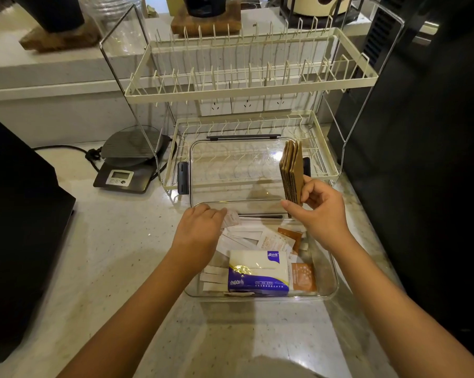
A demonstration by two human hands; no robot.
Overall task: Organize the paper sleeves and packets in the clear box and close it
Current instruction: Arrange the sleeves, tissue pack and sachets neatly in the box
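We see the clear box (325, 291) on the speckled counter (116, 241), its hinged lid (230, 170) standing open behind it against the lower tier of a cream wire dish rack (252, 83). Right hand (321, 214) pinches a stack of brown corrugated cup sleeves (292, 170) upright over the far right corner of the box, thumb on the near face, fingers curled behind. Left hand (200, 227) is over the far left corner, fingertips curled on a small white packet (231, 218); the hand hides most of it, so the print is unreadable. Below both hands, inside the box: loose white paper sleeves (241, 237), orange packets (302, 276), and a tissue pack (259, 271) in white and blue with Chinese lettering we can't make out. Sleeve count is unclear, as the edges overlap. Left of the left hand, a digital kitchen scale (126, 165) with a blank display.
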